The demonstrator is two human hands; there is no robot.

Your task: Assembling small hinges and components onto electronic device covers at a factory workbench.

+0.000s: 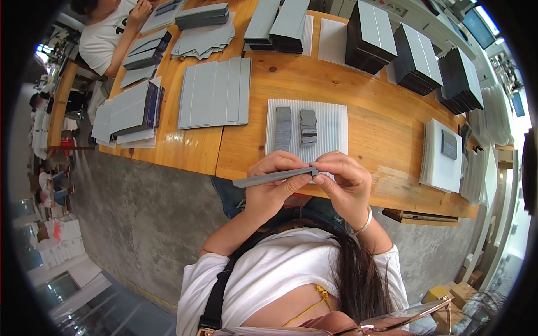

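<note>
In front of my body, just past the table's near edge, my left hand (273,190) is closed on a thin grey strip stack (256,180), fingers above and thumb below. Its long end sticks out to the left, tilted slightly down. My right hand (347,182) pinches the right end of this stack between thumb and fingers, close to the left fingertips. Whether a separate small piece is in that pinch is hard to see. Beyond my hands, a ridged white board (334,126) carries two small piles of grey strips, a left pile (283,127) and a right pile (308,127).
Wide grey plates (214,92) lie on the wooden table (381,126) at the left. Tall dark-sided stacks (370,36) stand along the far right. White sheets (434,162) with a small grey strip pile (449,144) sit at the right edge. Another person (103,42) sits at the far left.
</note>
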